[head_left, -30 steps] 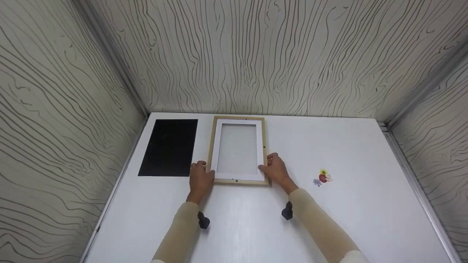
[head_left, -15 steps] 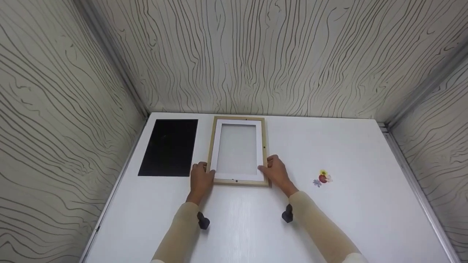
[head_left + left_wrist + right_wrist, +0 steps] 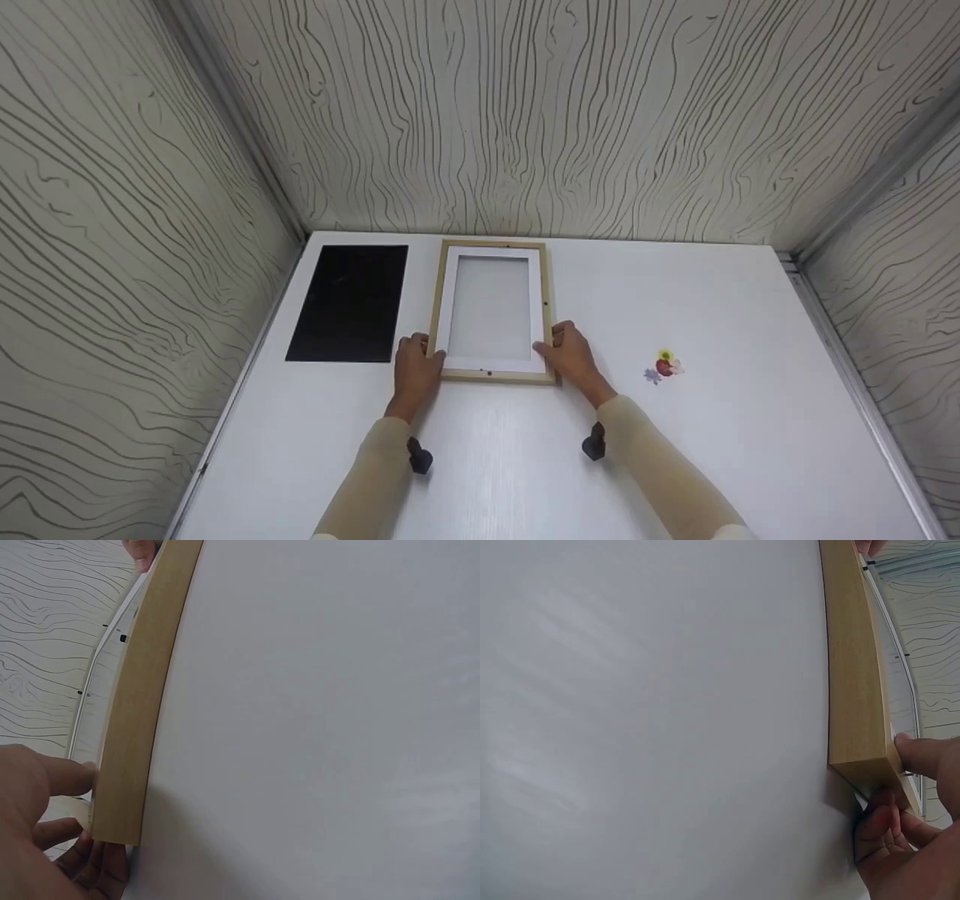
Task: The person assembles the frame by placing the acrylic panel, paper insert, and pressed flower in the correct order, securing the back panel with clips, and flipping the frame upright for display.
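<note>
2 hands at lower centre: the left hand (image 3: 415, 375) and right hand (image 3: 573, 357) grip the wooden frame (image 3: 517, 377) by its near sides. Frame rests mid-picture on the worktop (image 3: 690, 300). No displacement noted since earlier views; hold judged steady, work not advanced.

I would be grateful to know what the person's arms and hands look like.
The left hand and right hand wear no gloves. The left sleeve and right sleeve are plain beige and close-fitting, with whitish fabric showing toward the elbows. A small black block shows beside each sleeve near the hand.
</note>
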`<state>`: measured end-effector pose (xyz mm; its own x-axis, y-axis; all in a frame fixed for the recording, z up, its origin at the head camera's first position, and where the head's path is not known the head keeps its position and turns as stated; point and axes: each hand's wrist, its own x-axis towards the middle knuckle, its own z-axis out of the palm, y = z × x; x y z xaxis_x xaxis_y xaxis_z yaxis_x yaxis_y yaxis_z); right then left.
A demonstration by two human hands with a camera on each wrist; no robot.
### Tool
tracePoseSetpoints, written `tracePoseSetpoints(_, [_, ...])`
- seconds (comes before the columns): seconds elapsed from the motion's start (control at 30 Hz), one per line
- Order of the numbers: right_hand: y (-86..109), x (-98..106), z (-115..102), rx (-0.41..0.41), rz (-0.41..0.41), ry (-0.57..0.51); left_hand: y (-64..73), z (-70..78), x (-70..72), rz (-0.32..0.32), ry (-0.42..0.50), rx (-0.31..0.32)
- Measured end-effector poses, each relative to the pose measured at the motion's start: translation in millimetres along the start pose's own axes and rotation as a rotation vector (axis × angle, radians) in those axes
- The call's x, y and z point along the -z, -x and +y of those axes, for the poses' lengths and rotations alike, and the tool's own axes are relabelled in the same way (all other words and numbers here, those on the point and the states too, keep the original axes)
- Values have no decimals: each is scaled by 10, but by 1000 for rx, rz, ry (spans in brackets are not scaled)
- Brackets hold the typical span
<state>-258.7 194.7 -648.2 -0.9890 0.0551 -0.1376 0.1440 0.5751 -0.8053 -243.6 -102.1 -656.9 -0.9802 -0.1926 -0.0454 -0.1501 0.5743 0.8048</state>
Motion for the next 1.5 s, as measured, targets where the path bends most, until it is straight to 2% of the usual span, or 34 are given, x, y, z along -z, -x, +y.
tracePoseSetpoints(0.37, [72, 58, 67, -14, -11, 10, 88, 90, -11, -22, 30, -3])
tracePoseSetpoints(0.67, [146, 181, 125, -16, -21, 27, 165, 100, -85, -41, 34, -51])
tracePoseSetpoints(0.87, [159, 307, 166, -2, -34, 54, 183, 81, -124, -58, 18, -49])
tracePoseSetpoints(1.17, [211, 747, 250, -6, -6, 113, 170, 84, -144, -61, 84, -32])
tracePoseSetpoints(1.33, [245, 1108, 362, 17, 21, 125, 170, 85, -136, -42, 103, -34])
tracePoseSetpoints(1.5, [275, 1490, 521, -13, 30, 135, 156, 103, -96, -33, 103, -31])
